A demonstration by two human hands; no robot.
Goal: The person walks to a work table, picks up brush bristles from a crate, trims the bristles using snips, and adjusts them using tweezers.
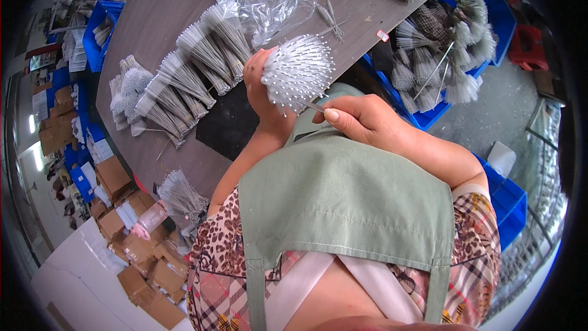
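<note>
My left hand (257, 83) is wrapped around a thick bundle of thin wire brushes (298, 68), held up over the table's near edge. Their white bristled heads fan out toward me, each with a small pale tip. In a pinch between thumb and forefinger, my right hand (362, 117) has a slim metal tool (312, 105), perhaps tweezers. Its far end meets the lower right edge of the bundle, and I cannot tell whether it grips a brush. The bundle's stems are hidden behind the heads.
More brush bundles (184, 79) lie in a row on the brown table (147, 21). A clear plastic bag (269, 9) rests behind my left hand. At the right, a blue crate (422, 117) holds several bundles. Cardboard boxes (113, 175) stand at the far left.
</note>
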